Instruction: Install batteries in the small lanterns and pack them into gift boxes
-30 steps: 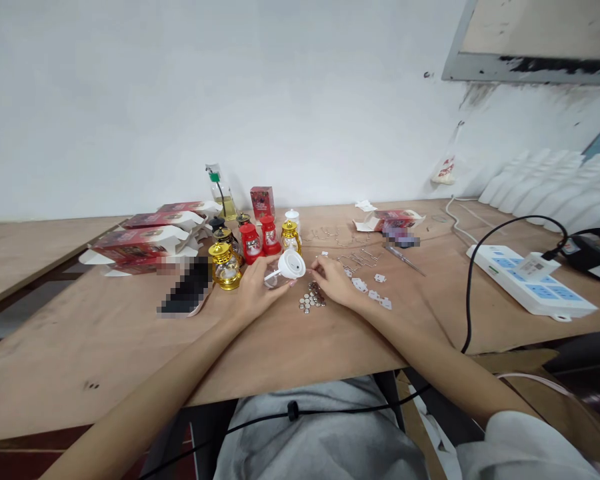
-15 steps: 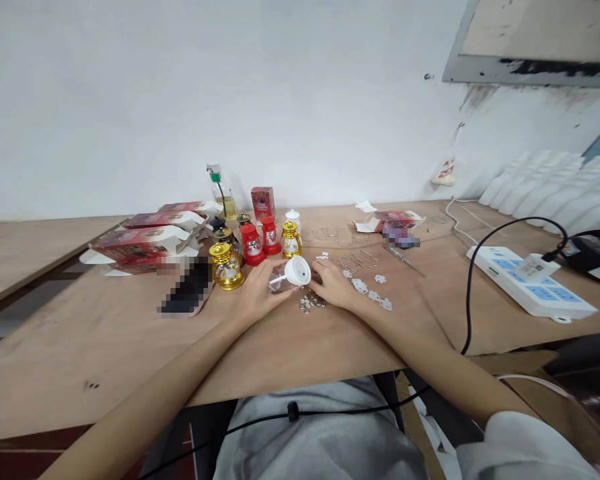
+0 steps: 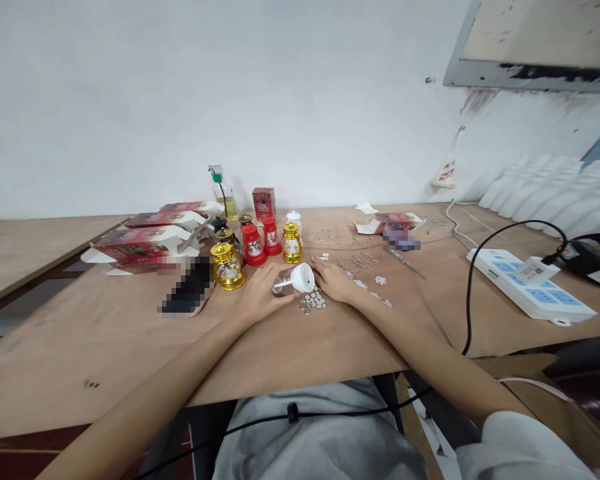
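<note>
Two bare hands work close together over a brown wooden table [image 3: 280, 363]. The left hand [image 3: 261, 293] has its fingers and thumb clamped around a clear part [image 3: 282, 283] with a white rod inside, tipped on its side. Its white round base [image 3: 305, 277] points away from the left fingers, toward the right hand [image 3: 333, 279]. The right fingers are bent and sit just beside that base; whether they touch it, or pinch anything small, I cannot tell.

Just below the gap between both sets of fingertips lies a cluster of silver discs [image 3: 313, 299]. Beyond the right fingers are thin bent wires [image 3: 360, 259], and to their right lie small white plates [image 3: 381, 281]. Farther right are a slim pointed tool [image 3: 405, 263] and an opened red box [image 3: 399, 221].

Beyond the left fingers stand little lanterns: a gold lantern [image 3: 225, 253] to their left, red lanterns [image 3: 253, 237] ahead, and a second gold lantern [image 3: 291, 235] in front of a white lantern [image 3: 295, 217]. Well left of those fingers, a dark, pixelated object [image 3: 190, 287] lies near opened red cartons [image 3: 135, 244].
</note>
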Demonstrator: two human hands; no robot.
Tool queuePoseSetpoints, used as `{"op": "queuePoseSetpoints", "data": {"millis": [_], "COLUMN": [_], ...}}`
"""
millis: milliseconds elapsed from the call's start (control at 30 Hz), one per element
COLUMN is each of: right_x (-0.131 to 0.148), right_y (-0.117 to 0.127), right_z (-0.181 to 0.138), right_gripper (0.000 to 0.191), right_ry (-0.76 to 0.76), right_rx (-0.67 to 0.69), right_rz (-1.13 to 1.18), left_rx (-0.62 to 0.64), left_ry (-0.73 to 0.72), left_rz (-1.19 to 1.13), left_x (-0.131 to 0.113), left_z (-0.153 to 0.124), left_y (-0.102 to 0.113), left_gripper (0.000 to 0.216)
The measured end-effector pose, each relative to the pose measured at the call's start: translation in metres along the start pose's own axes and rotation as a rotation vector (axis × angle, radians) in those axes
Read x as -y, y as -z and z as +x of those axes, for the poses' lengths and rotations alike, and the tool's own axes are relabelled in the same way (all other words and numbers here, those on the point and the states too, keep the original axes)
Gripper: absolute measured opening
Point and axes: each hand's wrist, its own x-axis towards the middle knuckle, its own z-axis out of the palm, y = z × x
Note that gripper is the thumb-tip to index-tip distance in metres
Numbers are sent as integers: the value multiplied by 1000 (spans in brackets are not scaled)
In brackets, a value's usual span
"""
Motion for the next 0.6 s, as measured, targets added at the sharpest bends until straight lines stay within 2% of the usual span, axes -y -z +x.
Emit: {"op": "queuePoseSetpoints", "data": {"millis": [167, 400, 600], "right_x": [4, 7, -2], "right_y": [6, 9, 1], "right_z": [0, 0, 2], "right_gripper": [43, 23, 13], "right_ry": [-14, -47, -124], "right_rx": [12, -54, -144], "right_rz": [-37, -61, 37], "left_rx": [-52, -65, -61], "left_ry": [-7, -20, -7], "left_rz": [1, 7, -4], "left_x": [2, 1, 2], "left_z": [-1, -1, -2], "left_y": [-1, -2, -3], "left_gripper": [50, 49, 50]}}
